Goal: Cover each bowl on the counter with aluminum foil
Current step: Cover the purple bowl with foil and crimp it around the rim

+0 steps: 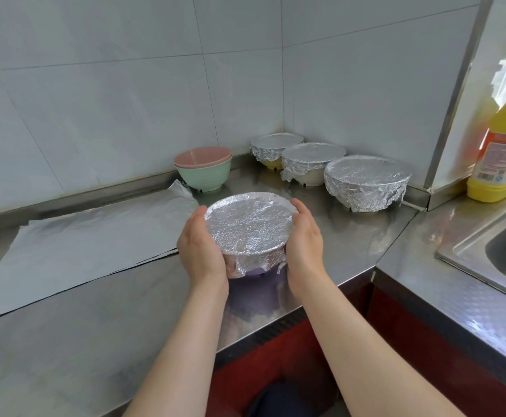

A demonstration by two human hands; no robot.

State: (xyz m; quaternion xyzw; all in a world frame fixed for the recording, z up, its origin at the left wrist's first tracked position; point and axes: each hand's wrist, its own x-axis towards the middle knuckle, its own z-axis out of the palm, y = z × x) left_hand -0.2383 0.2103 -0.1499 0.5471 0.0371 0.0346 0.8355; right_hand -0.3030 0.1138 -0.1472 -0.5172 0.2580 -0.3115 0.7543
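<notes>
Cupping the foil-capped purple bowl (250,233) on the bench (95,326) with left grip (200,248) and right grip (304,239) curled round opposite sides; next, probably, reaching back-left to the bare pink-and-green stack (203,170), nearer the left grip, with spare foil sheets (95,245) flat just left of the bowl.

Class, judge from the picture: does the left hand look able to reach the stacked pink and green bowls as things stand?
Probably yes, once freed. The left hand grips the foil-covered purple bowl; only flat foil sheets and counter lie between it and the stacked bowls.
</notes>
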